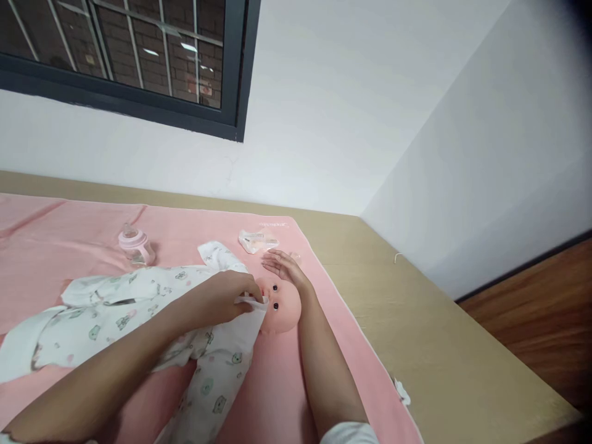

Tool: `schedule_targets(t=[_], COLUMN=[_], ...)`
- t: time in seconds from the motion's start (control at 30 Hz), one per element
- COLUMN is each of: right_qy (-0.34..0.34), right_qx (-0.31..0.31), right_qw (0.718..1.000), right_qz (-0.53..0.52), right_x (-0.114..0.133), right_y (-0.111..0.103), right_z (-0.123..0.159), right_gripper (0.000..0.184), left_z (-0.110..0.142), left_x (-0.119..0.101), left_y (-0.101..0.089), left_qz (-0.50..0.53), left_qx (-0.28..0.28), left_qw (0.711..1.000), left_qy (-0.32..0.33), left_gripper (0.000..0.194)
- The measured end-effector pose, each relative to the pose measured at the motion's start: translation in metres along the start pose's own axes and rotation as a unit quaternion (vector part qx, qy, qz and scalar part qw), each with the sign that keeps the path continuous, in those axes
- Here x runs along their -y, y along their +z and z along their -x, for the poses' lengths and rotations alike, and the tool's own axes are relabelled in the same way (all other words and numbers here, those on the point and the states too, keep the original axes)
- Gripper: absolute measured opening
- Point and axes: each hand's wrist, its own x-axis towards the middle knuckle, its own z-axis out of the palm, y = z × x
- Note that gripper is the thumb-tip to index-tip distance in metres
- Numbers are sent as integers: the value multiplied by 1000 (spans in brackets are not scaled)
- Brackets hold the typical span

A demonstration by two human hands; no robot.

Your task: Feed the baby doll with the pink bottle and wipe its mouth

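Observation:
A baby doll [285,311] lies on its back on a pink mat [272,382], its head toward the right. It wears white clothes [139,290] printed with small green and pink animals. My left hand [234,296] is closed on the edge of a white cloth [256,304] at the doll's mouth and chin; whether this cloth is part of the clothing I cannot tell. Beside the far side of the doll's head, my right hand [283,265] lies with fingers stretched out, its forearm passing close to the crown.
A pink-topped baby bottle [137,245] stands on the mat behind the doll. Close to my right fingertips is a clear plastic packet [256,240]. The mat covers part of a wooden surface [370,296] bordered by white walls. A small white item [401,392] rests at the mat's right edge.

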Motion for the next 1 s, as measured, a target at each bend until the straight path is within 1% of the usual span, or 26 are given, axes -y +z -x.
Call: schedule_targets(t=[0.1, 0.2, 0.4, 0.63, 0.8, 1.0], right_qy=[5, 5, 3, -3, -3, -1], right_qx=[-2, -5, 0, 2, -1, 2], right_qw=[1000, 1000, 1000, 1000, 1000, 1000], right_qz=[0, -2, -1, 4, 0, 3], right_x=[2, 2, 0, -1, -1, 0], right_y=[2, 3, 1, 0, 0, 1], right_z=[1, 1, -1, -1, -1, 0], right_gripper=[37, 37, 39, 37, 36, 36], left_z=[0, -2, -6, -7, -9, -9], left_x=[-5, -10, -9, -7, -2, 0], left_y=[2, 4, 8, 5, 7, 3], left_qz=[-15, -43, -98, -113, -117, -126], left_qx=[-6, -18, -12, -26, -27, -28], left_qw=[999, 997, 994, 992, 992, 990], left_qy=[-28, -53, -41, -49, -36, -53], left_gripper=[11, 11, 13, 14, 15, 14])
